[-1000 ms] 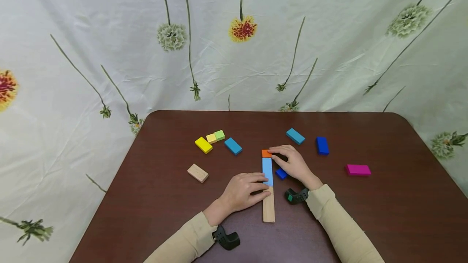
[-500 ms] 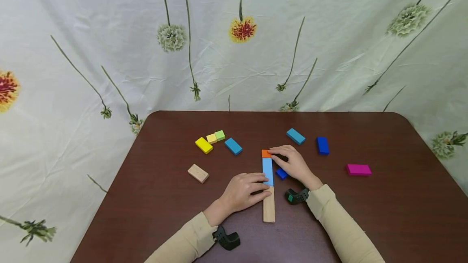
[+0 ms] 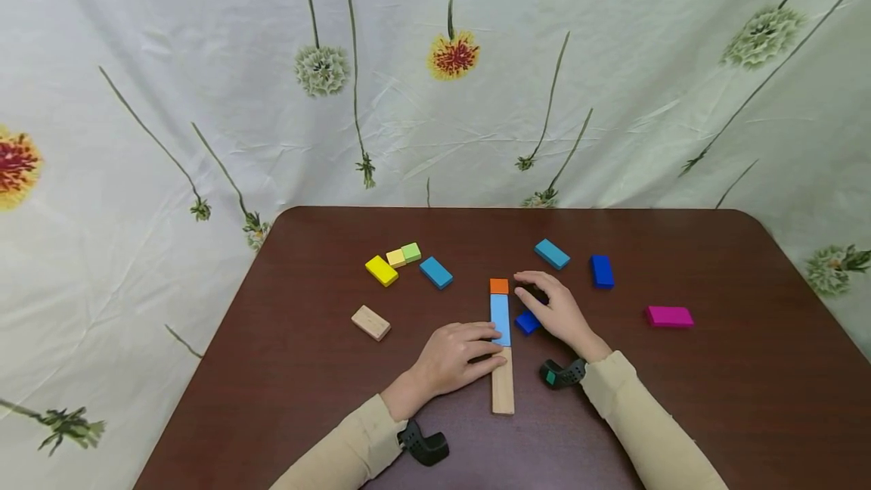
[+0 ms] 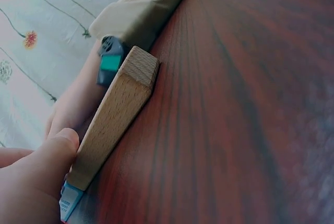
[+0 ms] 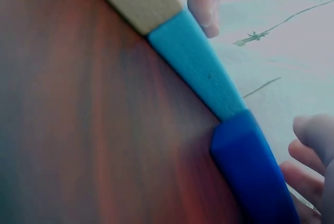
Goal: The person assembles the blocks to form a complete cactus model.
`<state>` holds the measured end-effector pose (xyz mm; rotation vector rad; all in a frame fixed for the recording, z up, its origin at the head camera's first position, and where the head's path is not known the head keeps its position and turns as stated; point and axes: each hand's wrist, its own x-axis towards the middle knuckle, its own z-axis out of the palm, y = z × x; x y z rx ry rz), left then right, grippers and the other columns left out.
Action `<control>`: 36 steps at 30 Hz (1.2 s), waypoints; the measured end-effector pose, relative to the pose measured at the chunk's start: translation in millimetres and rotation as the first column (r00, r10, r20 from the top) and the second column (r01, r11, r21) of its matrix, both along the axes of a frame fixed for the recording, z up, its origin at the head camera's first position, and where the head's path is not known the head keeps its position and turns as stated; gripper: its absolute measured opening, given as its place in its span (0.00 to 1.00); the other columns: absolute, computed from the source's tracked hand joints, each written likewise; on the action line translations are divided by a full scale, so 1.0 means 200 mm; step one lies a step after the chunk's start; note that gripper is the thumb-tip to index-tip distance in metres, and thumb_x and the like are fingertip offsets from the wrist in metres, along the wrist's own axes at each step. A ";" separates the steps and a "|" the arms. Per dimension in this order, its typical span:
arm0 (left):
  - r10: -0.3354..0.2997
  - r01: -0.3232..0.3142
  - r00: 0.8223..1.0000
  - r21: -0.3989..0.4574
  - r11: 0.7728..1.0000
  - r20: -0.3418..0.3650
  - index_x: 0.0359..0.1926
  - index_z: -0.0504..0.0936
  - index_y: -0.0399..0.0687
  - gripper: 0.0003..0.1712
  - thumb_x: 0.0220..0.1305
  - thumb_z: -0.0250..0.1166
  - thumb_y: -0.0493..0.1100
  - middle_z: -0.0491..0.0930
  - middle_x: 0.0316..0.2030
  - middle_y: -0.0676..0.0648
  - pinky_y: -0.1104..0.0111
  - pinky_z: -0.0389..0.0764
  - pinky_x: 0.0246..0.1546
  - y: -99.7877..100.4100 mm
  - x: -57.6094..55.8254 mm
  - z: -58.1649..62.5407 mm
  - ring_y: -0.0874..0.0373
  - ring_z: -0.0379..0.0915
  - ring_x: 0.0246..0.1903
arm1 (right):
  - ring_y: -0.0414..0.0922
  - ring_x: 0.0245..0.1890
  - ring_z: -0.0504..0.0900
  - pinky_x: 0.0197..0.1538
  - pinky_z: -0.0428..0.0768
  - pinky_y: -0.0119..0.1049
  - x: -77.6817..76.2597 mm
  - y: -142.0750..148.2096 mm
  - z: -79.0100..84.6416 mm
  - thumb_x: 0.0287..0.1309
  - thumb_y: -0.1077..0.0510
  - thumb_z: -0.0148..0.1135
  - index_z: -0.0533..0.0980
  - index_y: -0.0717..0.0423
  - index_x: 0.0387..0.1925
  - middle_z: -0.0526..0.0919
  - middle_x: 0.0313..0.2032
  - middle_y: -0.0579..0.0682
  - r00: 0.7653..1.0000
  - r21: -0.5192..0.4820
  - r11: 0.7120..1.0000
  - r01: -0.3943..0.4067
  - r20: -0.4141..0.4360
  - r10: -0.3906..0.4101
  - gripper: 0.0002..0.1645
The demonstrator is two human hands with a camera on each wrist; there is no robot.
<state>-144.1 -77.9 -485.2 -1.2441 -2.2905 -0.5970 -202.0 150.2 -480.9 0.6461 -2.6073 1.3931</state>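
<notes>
Head view: the left hand [image 3: 452, 358] rests, fingers loosely extended, on a long wooden block [image 3: 503, 390] and a light-blue block [image 3: 500, 312]; the right hand [image 3: 559, 311] holds thumb and forefinger parted, just beside an orange block [image 3: 499, 286] and partly covering a dark-blue block [image 3: 527, 323]. Wooden, light-blue and orange blocks lie end to end mid-table, pointing toward the table's [image 3: 306, 429] far edge. Toward its far left corner lies a yellow block [image 3: 381, 271]; toward its right edge, a magenta block [image 3: 670, 317].
</notes>
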 end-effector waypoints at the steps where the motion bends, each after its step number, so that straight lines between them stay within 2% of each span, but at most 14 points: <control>1: -0.001 0.001 1.000 -0.003 1.000 -0.013 0.38 0.88 0.54 0.13 0.59 0.65 0.54 0.83 0.44 0.53 0.71 0.75 0.50 0.00 0.00 0.00 0.62 0.75 0.50 | 0.51 0.57 0.72 0.57 0.70 0.52 0.01 0.01 0.00 0.64 0.51 0.57 0.75 0.56 0.55 0.75 0.56 0.52 1.000 -0.006 1.000 -0.003 -0.001 0.003 0.21; 7: 0.003 -0.004 0.996 -0.020 1.000 -0.090 0.37 0.88 0.54 0.13 0.59 0.65 0.55 0.83 0.43 0.53 0.71 0.75 0.50 0.00 0.00 -0.01 0.61 0.76 0.50 | 0.49 0.58 0.70 0.59 0.68 0.52 0.06 0.10 -0.01 0.58 0.52 0.65 0.75 0.54 0.55 0.74 0.56 0.49 0.999 0.012 0.999 -0.048 0.016 0.048 0.24; 14: 0.017 -0.018 1.000 -0.019 1.000 -0.019 0.38 0.88 0.55 0.11 0.58 0.67 0.52 0.83 0.44 0.53 0.71 0.75 0.50 0.00 0.00 0.00 0.61 0.75 0.51 | 0.49 0.58 0.68 0.58 0.67 0.54 0.09 0.18 -0.03 0.48 0.51 0.72 0.75 0.51 0.56 0.74 0.57 0.48 0.993 0.059 0.991 -0.118 0.002 0.119 0.32; 19: 0.029 -0.028 1.000 -0.033 0.999 0.003 0.39 0.88 0.55 0.12 0.57 0.67 0.53 0.82 0.45 0.54 0.71 0.75 0.50 0.00 0.01 0.01 0.63 0.74 0.51 | 0.48 0.56 0.70 0.57 0.69 0.51 0.10 0.20 -0.03 0.47 0.54 0.73 0.77 0.51 0.55 0.76 0.55 0.47 0.988 0.096 0.985 -0.146 -0.044 0.151 0.30; 25: 0.037 -0.037 0.999 -0.042 0.998 0.004 0.39 0.88 0.56 0.12 0.57 0.67 0.53 0.82 0.45 0.55 0.71 0.75 0.50 -0.01 0.01 0.01 0.63 0.74 0.52 | 0.44 0.52 0.74 0.54 0.71 0.47 0.10 0.19 -0.03 0.47 0.58 0.73 0.80 0.51 0.49 0.80 0.49 0.44 0.987 0.108 0.986 -0.129 -0.078 0.138 0.23; 36: 0.037 -0.036 0.999 -0.036 0.999 0.011 0.39 0.88 0.56 0.12 0.57 0.66 0.53 0.82 0.45 0.55 0.71 0.75 0.50 -0.01 0.01 0.00 0.63 0.74 0.52 | 0.44 0.49 0.75 0.52 0.74 0.47 0.10 0.19 -0.02 0.46 0.55 0.74 0.81 0.49 0.47 0.81 0.46 0.44 0.996 0.118 0.990 -0.076 -0.036 0.081 0.22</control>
